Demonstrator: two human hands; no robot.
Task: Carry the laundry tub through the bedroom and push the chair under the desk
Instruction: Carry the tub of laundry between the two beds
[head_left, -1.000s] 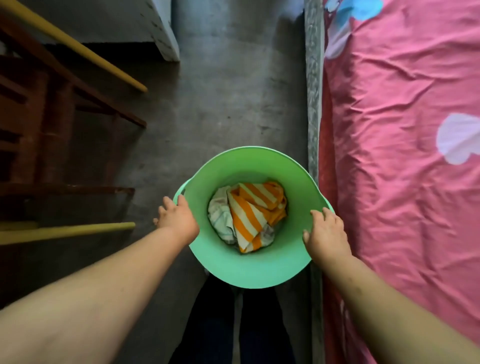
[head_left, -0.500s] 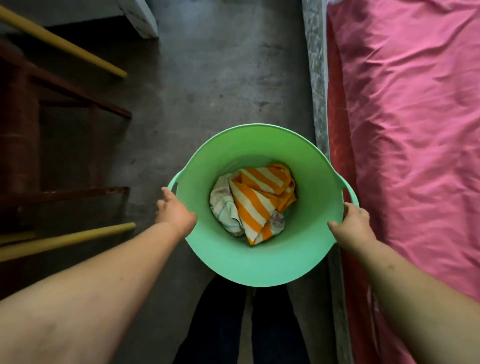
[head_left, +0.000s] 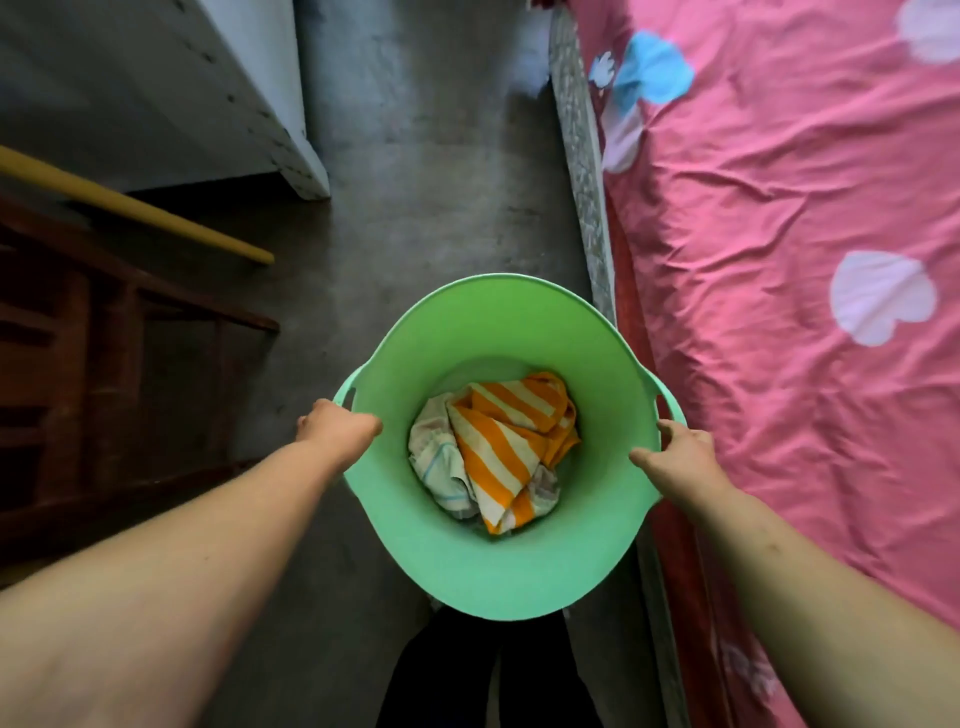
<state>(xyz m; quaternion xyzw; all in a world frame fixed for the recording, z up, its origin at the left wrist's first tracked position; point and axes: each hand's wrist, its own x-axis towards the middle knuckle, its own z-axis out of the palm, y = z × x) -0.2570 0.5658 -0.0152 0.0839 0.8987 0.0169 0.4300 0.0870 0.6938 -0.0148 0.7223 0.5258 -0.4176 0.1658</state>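
Note:
A round green laundry tub hangs in front of me above the concrete floor. Inside it lie an orange-and-white striped cloth and a pale cloth. My left hand grips the tub's left rim beside its left handle. My right hand holds the right rim just below the right handle, thumb along the edge. A dark wooden chair with yellow rails stands at my left.
A bed with a pink patterned sheet runs along the right, its mattress edge close to the tub. A white furniture leg stands ahead on the left. A strip of concrete floor leads forward between them. My dark trouser legs show below.
The view has tilted forward, showing more floor and bed ahead. The tub stays held in both hands; my right hand has shifted slightly along the right rim.

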